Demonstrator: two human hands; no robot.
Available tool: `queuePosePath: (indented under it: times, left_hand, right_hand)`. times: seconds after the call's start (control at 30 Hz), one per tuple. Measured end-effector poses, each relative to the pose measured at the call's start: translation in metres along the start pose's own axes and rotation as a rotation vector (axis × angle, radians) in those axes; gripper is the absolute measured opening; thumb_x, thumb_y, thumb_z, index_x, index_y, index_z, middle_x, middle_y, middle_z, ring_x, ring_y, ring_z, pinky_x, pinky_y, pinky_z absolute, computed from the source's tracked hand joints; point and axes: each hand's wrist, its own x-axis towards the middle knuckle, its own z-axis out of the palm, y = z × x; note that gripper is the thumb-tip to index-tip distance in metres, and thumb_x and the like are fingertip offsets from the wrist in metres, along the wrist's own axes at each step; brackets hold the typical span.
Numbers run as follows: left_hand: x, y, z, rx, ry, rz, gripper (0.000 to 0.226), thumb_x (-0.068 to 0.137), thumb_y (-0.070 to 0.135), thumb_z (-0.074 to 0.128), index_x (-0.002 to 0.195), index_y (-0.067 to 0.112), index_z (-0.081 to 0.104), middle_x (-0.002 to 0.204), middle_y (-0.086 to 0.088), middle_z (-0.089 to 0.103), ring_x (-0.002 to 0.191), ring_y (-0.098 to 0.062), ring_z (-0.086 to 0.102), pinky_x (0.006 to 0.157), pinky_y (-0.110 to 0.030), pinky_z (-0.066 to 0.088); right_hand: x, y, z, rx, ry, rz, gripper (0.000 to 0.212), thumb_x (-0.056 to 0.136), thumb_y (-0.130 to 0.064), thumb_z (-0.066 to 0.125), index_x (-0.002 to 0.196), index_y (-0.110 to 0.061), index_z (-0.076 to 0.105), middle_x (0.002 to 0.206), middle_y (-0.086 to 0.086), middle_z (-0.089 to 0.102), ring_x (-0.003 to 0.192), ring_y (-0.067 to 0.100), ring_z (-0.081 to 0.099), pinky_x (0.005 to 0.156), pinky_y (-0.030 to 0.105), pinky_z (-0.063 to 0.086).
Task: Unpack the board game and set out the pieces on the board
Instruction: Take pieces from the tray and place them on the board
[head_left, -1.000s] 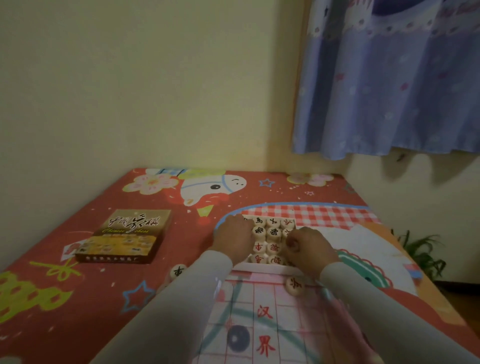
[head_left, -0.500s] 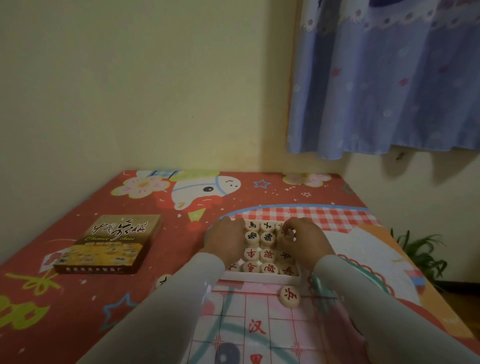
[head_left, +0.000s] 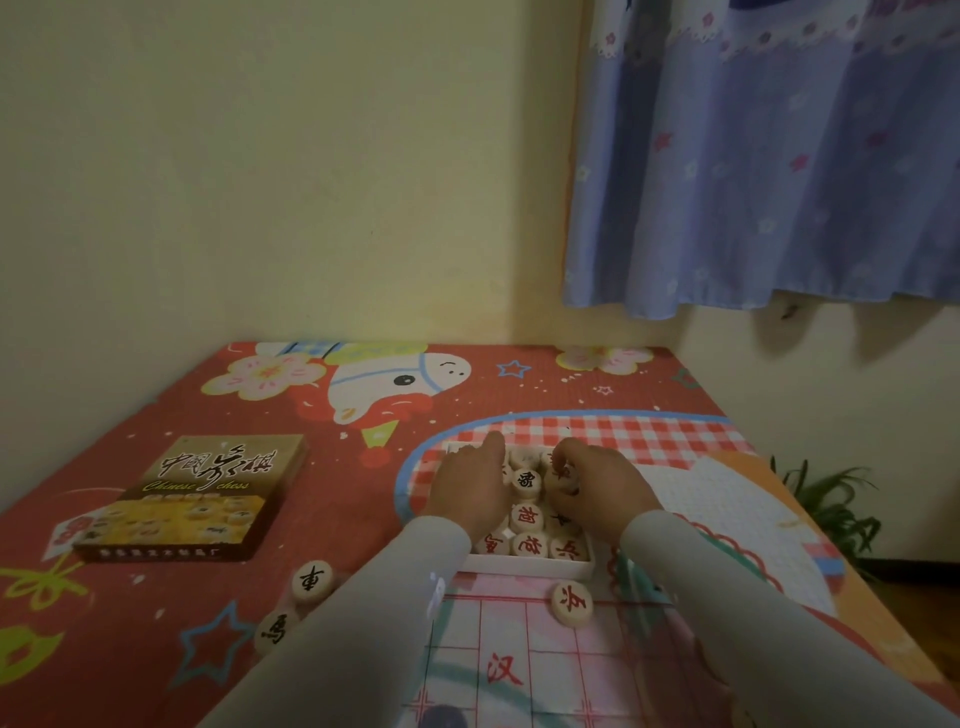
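While the red cartoon-printed mat (head_left: 156, 613) carries the pink paper grid board (head_left: 519, 665), only one round wooden piece (head_left: 572, 604) lies on it; most sit in the white tray (head_left: 524, 566). Left hand (head_left: 470, 493) rests there, forefinger extended; right hand (head_left: 597, 488) pinches a piece (head_left: 563, 475).
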Motion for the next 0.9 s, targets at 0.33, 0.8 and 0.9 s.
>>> queuePosePath:
  times: [0.33,0.8,0.9]
  left_hand:
    - [-0.02,-0.003,-0.021,-0.04,-0.137,0.038,0.018,0.085,0.022,0.06,0.092,0.022,0.044,0.082,0.003,0.057,0.077,-0.018,0.056,0.058,-0.028,0.038]
    - [-0.021,-0.001,-0.009,-0.068,-0.11,-0.031,0.032,0.081,0.028,0.066,0.093,0.026,0.036,0.096,-0.004,0.063,0.088,-0.024,0.058,0.064,-0.031,0.04]
    - [-0.021,-0.001,-0.006,-0.05,-0.099,-0.029,0.029,0.083,0.026,0.064,0.094,0.028,0.038,0.098,-0.003,0.064,0.09,-0.024,0.06,0.064,-0.032,0.043]
  right_hand:
    - [-0.005,-0.016,0.002,0.185,0.085,0.018,0.023,0.084,-0.038,0.064,0.1,-0.025,0.053,0.092,-0.003,0.062,0.082,0.017,0.059,0.071,0.034,0.053]
    - [-0.002,-0.03,0.026,0.197,0.051,0.018,0.018,0.086,-0.024,0.057,0.093,-0.03,0.041,0.082,-0.005,0.062,0.078,0.016,0.061,0.074,0.038,0.056]
    - [-0.003,-0.029,0.026,0.223,0.052,0.015,0.021,0.087,-0.026,0.058,0.097,-0.03,0.041,0.082,-0.006,0.061,0.078,0.016,0.06,0.074,0.039,0.056]
